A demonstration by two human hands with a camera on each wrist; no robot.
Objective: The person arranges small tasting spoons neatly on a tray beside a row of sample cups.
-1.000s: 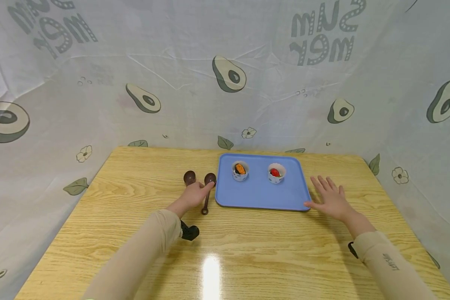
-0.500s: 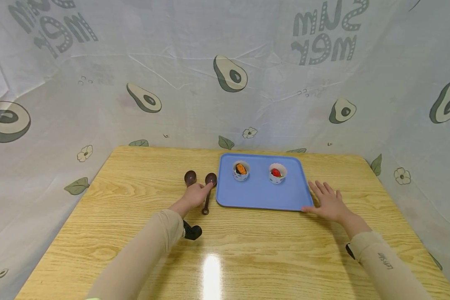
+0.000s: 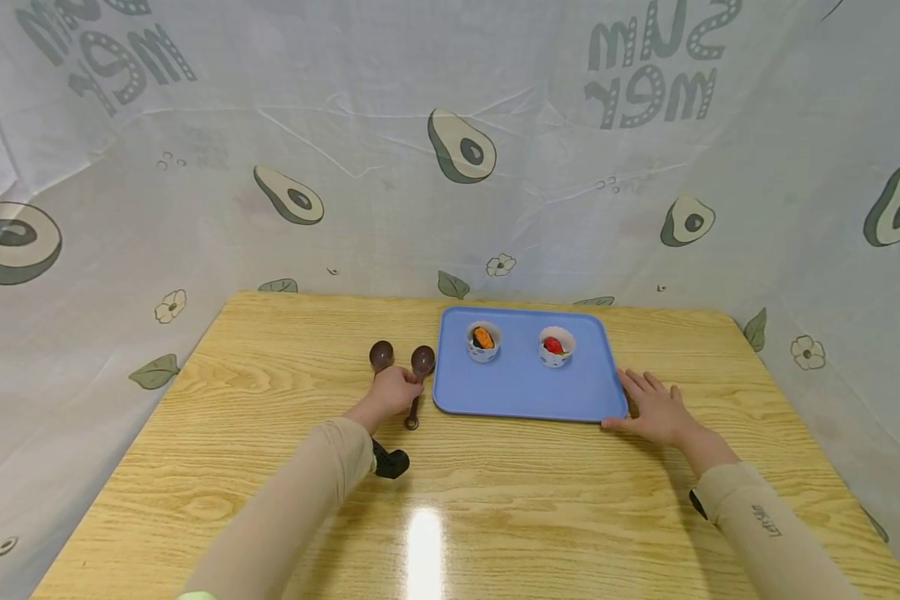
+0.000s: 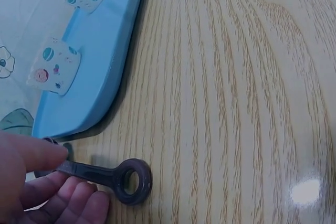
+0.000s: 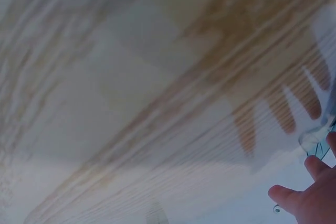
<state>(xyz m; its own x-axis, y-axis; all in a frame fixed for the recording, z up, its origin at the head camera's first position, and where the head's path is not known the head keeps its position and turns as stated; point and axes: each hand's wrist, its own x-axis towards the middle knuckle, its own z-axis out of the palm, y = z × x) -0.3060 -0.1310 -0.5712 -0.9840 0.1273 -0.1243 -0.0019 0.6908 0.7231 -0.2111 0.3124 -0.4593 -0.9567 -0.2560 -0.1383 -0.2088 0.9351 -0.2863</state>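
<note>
My left hand [image 3: 392, 390] pinches the handle of a dark brown spoon [image 3: 423, 360] beside the tray's left edge. In the left wrist view, the thumb lies over the handle [image 4: 94, 173], with fingers curled beneath and the ring end sticking out. A second dark brown spoon [image 3: 381, 354] lies to the left, its handle hidden behind that hand. Fingers spread, my right hand [image 3: 656, 412] rests at the right edge of the blue tray [image 3: 525, 396], thumb at its near corner.
On the tray stand two patterned paper cups, one [image 3: 483, 352] with an orange-topped piece [image 3: 483, 337], the other [image 3: 556, 358] with a red-topped piece [image 3: 553, 344]. The wooden table [image 3: 532, 492] meets a printed curtain [image 3: 375, 242] at the back.
My right hand has come left to the tray's edge. The left hand's thumb has slid from the spoon's bowl down to its handle. Spoons and tray look still.
</note>
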